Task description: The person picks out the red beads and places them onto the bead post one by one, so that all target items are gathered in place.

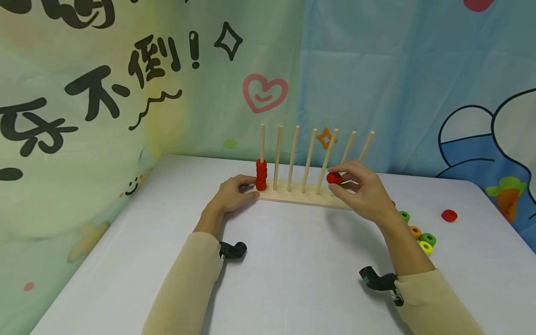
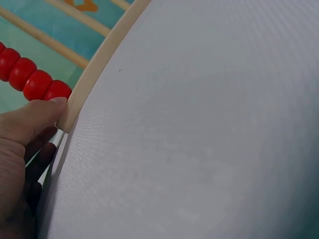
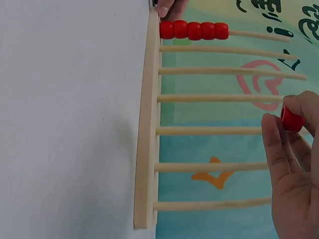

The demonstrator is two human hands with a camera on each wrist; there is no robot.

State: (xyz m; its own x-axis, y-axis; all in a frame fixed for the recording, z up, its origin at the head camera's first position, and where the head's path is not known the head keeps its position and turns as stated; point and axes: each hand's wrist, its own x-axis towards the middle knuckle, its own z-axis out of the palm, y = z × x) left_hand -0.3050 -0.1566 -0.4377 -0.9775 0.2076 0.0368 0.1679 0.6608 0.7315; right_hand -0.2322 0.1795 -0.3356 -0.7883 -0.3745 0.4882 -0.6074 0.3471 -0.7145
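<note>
A wooden peg rack (image 1: pixel 289 197) stands on the table, with several upright pegs in a row on its flat base. On the leftmost peg sits a stack of several red beads (image 3: pixel 195 30); the other pegs carry none. My left hand (image 1: pixel 232 193) holds the left end of the base, its thumb (image 2: pixel 45 112) at the front edge beside the lowest bead. Between thumb and fingers, my right hand (image 1: pixel 363 190) pinches one red bead (image 1: pixel 333 178) in front of the right-hand pegs. That bead is off the pegs, its hole visible in the right wrist view.
Right of the rack lie loose beads, partly behind my right forearm: green (image 1: pixel 427 239), yellow (image 1: pixel 425 248) and orange (image 1: pixel 415 232) among them. A separate red bead (image 1: pixel 449 215) lies farther right. A printed cloth (image 1: pixel 356 74) hangs behind the white table (image 1: pixel 284 270).
</note>
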